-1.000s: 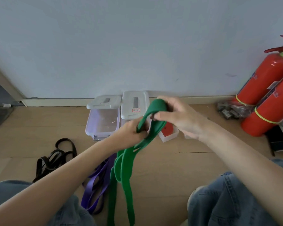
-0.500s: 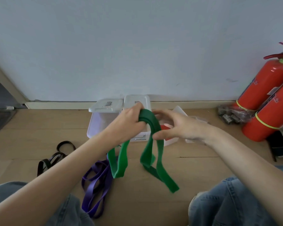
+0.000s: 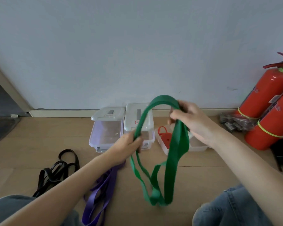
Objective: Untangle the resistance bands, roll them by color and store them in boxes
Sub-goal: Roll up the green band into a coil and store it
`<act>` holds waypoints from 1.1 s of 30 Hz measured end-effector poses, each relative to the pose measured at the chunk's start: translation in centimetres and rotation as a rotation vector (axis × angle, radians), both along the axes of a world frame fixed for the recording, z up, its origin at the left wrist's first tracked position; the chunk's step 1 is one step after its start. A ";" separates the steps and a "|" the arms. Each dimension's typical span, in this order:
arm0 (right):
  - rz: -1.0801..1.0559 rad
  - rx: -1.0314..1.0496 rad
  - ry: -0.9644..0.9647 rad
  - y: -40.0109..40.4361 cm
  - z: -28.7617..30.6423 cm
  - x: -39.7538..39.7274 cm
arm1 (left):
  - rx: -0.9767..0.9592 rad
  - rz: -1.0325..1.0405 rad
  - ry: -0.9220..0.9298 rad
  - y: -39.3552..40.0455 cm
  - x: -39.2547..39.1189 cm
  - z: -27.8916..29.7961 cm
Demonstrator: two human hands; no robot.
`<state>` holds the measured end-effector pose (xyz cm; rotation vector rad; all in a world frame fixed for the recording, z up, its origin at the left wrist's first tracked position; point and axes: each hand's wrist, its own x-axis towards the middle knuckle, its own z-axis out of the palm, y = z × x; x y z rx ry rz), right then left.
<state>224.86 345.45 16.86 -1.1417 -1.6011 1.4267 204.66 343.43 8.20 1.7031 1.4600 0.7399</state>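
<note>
Green band (image 3: 175, 147) arching in air between both hands, loops hanging toward floor. Left hand (image 3: 129, 144) gripping one end, right hand (image 3: 191, 121) pinching other — above boxes (image 3: 105, 136) by far wall. Purple band (image 3: 101, 190), black band (image 3: 56, 170) lying near left.

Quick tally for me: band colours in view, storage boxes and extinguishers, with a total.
Green bands, held by left hand and right hand: 1
Purple bands: 1
Black bands: 1
Red bands: 1
Boxes: 3
Fire extinguishers: 2
Total: 9
</note>
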 end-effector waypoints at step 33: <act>0.328 0.130 -0.670 -0.9 -3.9 -2.0 | 0.173 -0.110 0.233 -0.1 1.6 3.4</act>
